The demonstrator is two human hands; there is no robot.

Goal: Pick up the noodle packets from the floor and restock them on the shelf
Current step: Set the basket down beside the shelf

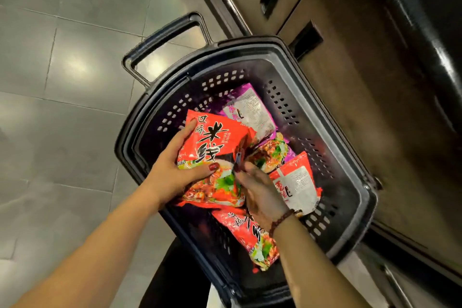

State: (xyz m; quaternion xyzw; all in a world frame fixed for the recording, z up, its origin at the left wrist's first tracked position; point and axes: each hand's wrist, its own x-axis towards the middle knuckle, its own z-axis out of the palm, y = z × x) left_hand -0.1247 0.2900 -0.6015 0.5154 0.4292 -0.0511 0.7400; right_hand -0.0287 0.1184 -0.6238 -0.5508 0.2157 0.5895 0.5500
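A black plastic basket [295, 62] stands on the floor and holds several noodle packets. My left hand [175, 165] grips a red noodle packet [215, 142] by its left edge, thumb across its front, above the basket. My right hand [260, 190] reaches in beside it, fingers curled at the packet's right edge and at a purple packet [272, 152] underneath; which one it holds is unclear. A red packet lying back-side up [297, 182] sits to the right. Another red packet [247, 235] lies under my right wrist. A purple packet lying back-side up [250, 110] lies at the far end.
The basket's long handle [162, 37] sticks out to the far left over grey floor tiles [62, 107]. A brown cabinet with dark recessed handles [350, 57] runs along the right, close to the basket.
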